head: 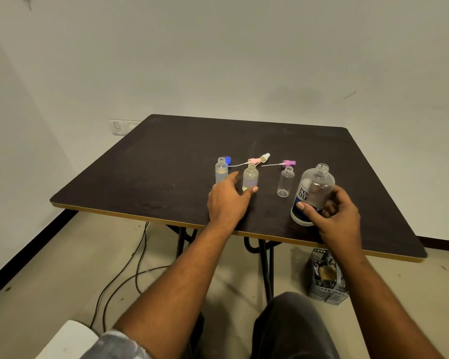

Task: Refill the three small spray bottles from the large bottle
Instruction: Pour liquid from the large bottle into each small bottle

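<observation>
Sleeve | dark table, wall | left grip clasps middle bottle, right grip large bottle

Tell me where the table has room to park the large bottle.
Bare: the left half of the table, beyond the left small bottle; the far strip behind the spray heads; right of the large bottle in the right hand. Crowded: the bottle row, where the left hand grips the middle small bottle.
</observation>
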